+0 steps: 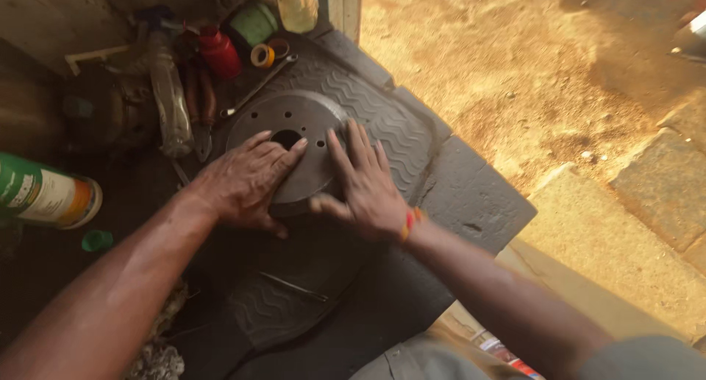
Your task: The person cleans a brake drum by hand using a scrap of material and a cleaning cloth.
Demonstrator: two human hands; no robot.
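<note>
A dark round metal brake drum (294, 119) with a centre hole and several small bolt holes lies flat on a black ribbed rubber mat (412, 141). My left hand (243, 181) rests palm down on the drum's near left part, fingers reaching toward the centre hole. My right hand (364, 185) lies flat over the drum's right edge, fingers spread, an orange band on the wrist. Neither hand grips anything.
A red bottle (219, 50), a green tub (254, 23), tape rolls (263, 55), pliers (202, 104) and a wrench (261, 84) lie behind the drum. A green and white can (45, 192) lies at left. A thin rod (294, 286) lies on the mat. Sandy ground (529, 71) spreads right.
</note>
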